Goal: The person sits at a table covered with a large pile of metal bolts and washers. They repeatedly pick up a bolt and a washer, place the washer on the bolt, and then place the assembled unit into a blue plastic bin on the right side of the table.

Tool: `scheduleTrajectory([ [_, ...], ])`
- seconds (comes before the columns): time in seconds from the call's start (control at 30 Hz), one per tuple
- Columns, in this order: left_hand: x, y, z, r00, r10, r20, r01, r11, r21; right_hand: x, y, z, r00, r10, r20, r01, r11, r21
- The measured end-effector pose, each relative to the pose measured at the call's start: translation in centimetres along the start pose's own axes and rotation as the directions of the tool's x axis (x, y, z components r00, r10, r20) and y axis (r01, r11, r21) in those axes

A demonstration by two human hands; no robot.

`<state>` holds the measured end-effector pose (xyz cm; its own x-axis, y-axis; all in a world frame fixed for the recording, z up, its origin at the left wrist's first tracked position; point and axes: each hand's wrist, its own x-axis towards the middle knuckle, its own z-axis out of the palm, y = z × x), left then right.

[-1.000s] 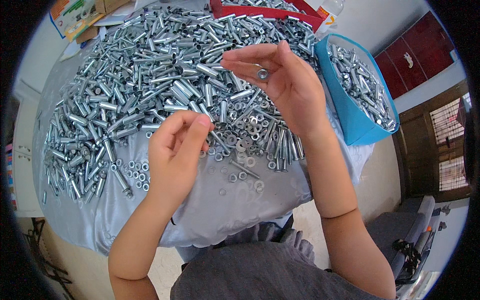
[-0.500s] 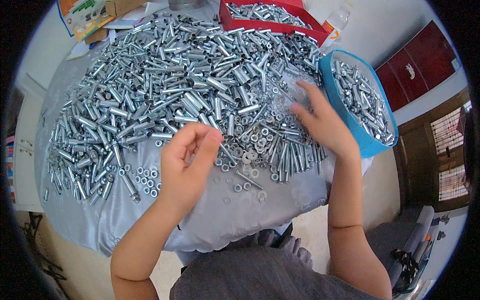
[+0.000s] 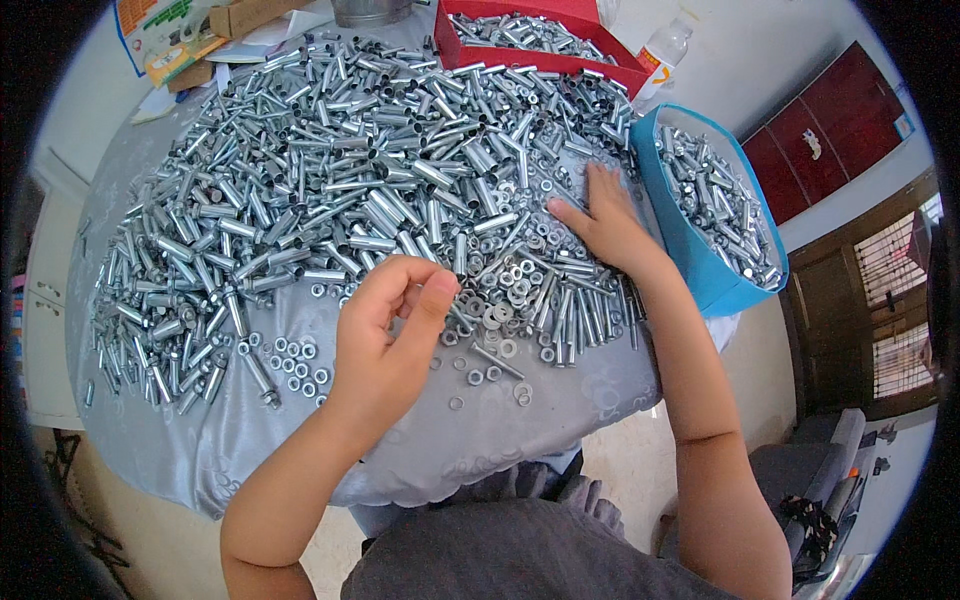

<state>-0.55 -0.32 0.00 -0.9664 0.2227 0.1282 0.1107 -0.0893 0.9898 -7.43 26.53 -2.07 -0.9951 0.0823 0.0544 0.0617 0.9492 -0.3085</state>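
Note:
My left hand [image 3: 388,335] is raised over the near middle of the table, thumb pressed to its curled fingers; whatever the pinch holds, if anything, is hidden. Farther right, my right hand [image 3: 612,225] reaches flat with fingers stretched and thumb apart, touching the small loose pieces near the blue container. In front of my left hand spreads a large heap of silvery metal sleeves [image 3: 340,140]. Flat washers [image 3: 497,314] and hex nuts [image 3: 476,376] lie just to its right. Several long bolts [image 3: 582,318] lie side by side below my right hand.
A blue container [image 3: 728,293] full of sleeve anchors stands at the right edge. A red box [image 3: 530,62] of metal parts and a plastic bottle [image 3: 662,58] are at the back. More nuts [image 3: 293,365] sit on the grey tablecloth [image 3: 400,455] left of my left hand.
My right hand has come down and slightly left, its fingers now stretched forward onto the small parts. My left hand has shifted a little right, still pinched.

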Motion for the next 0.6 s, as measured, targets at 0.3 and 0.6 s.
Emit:
scheduleTrajectory([
  [0.3, 0.1, -0.4, -0.6, 0.998, 0.052, 0.033, -0.055, 0.995, 0.078, 4.3, -0.6, 1.6, 0.964, -0.215, -0.157, 0.226, 0.972, 0.062],
  [0.6, 0.0, -0.3, -0.2, 1.0, 0.017, 0.0, -0.017, 0.999, 0.04, 4.2, -1.8, 2.0, 0.917, -0.281, -0.283, 0.286, 0.958, -0.024],
])
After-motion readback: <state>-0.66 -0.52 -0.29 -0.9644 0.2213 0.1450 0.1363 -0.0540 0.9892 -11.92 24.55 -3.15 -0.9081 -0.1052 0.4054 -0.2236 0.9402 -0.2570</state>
